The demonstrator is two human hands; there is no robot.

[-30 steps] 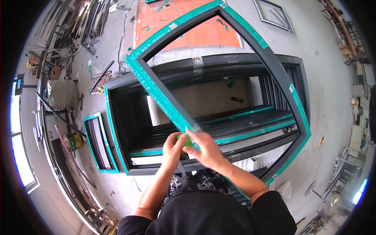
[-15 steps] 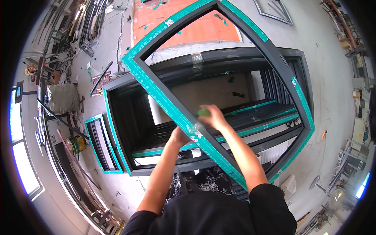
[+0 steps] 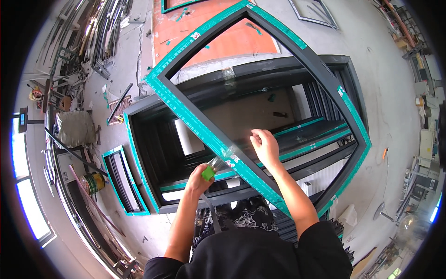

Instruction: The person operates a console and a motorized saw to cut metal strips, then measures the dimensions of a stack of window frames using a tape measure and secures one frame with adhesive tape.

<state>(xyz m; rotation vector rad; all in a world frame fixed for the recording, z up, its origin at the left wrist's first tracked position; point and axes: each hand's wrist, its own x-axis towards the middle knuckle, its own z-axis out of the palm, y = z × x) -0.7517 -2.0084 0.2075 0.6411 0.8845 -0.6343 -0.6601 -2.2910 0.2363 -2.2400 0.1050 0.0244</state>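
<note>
Workshop floor, stacked frames; left hand (image 3: 199, 179) gripping green-capped tube (image 3: 211, 169) under tilted teal-taped frame (image 3: 209, 135); right hand (image 3: 265, 146) clenched on inner edge; likely slipping if grip loosens

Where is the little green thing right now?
In the head view, the small green piece sits in the person's left hand, just left of centre, against the teal-taped near rail of the dark window frame.

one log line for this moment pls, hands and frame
left hand: holds green-tipped tool at frame rail | right hand: resting on window frame | frame: tilted above stacked frames
</note>
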